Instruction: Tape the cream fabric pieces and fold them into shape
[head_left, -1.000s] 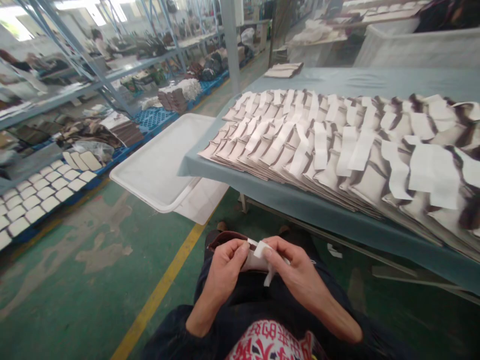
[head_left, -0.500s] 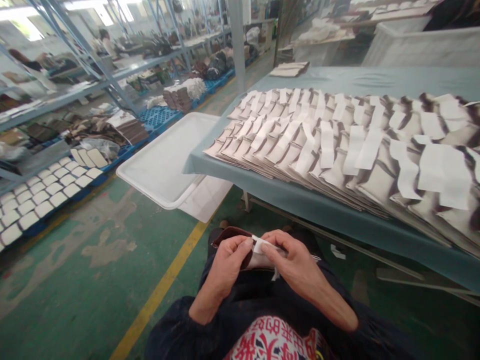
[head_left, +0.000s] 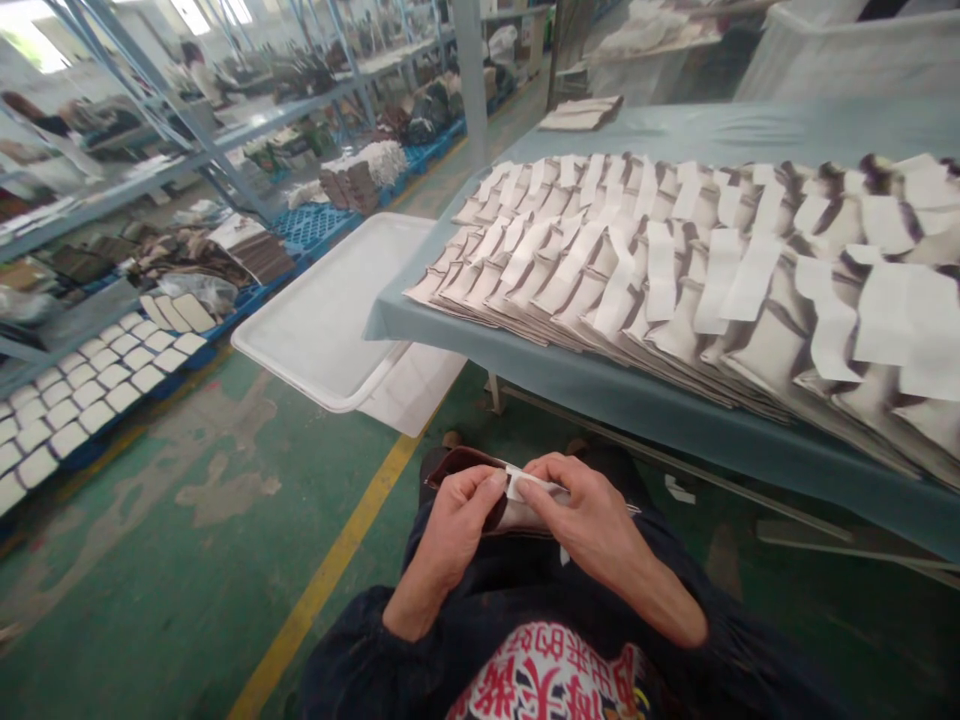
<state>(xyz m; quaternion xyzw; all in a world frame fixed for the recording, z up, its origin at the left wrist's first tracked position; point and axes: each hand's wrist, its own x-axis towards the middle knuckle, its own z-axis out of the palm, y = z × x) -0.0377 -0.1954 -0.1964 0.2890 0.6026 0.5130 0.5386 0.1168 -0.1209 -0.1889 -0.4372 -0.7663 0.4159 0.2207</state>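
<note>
Over my lap, my left hand (head_left: 455, 520) pinches the edge of a brown and off-white fabric piece (head_left: 519, 518). Opposite it, my right hand (head_left: 589, 515) grips the same piece, thumb and fingers on a white strip (head_left: 516, 484) at its upper edge. The two hands are close together, with the strip between their fingertips. The brown part (head_left: 463, 461) stands up behind my left fingers. A small white tail hangs below the piece beside my right hand.
Overlapping off-white pieces with white strips (head_left: 661, 270) cover much of the blue-green table (head_left: 442, 335). Left of it stands a white bin (head_left: 322, 320). Pallets with pale pads (head_left: 112, 378) and a blue shelf frame (head_left: 217, 165) are at the left.
The view has shifted slightly, so the table's pieces sit a little higher. Both hands keep their hold on the fabric piece, with only slight finger movement.
</note>
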